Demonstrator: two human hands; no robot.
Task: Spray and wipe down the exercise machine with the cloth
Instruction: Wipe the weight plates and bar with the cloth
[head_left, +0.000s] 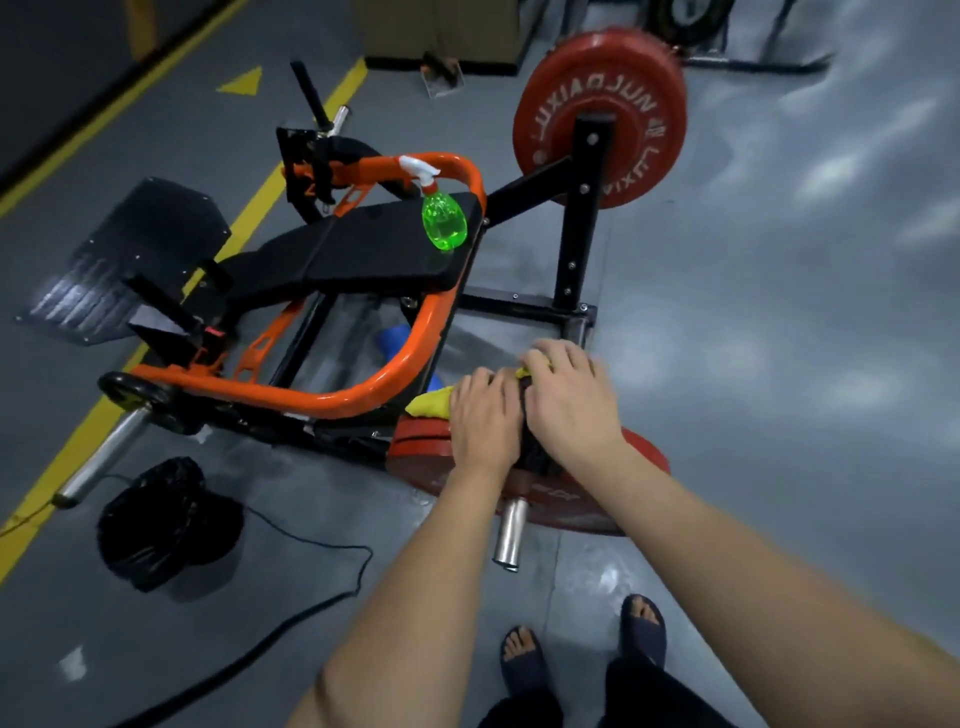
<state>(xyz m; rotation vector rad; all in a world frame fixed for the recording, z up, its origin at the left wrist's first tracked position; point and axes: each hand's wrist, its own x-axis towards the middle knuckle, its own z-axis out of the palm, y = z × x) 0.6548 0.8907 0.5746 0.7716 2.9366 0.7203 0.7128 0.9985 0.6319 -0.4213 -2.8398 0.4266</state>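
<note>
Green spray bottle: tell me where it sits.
Head view, above centre: the translucent green plastic spray bottle stands on the right end of the black padded bench, just under the curved orange steel handle.

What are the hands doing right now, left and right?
Left hand: open, pressing flat on the yellow cloth.
Right hand: fingers curled, gripping the cloth.

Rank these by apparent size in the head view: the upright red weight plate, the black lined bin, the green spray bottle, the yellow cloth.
1. upright red round weight plate
2. black bag-lined bin on the floor
3. green plastic spray bottle
4. yellow cloth, unsure: left hand and right hand cover most of it
</note>
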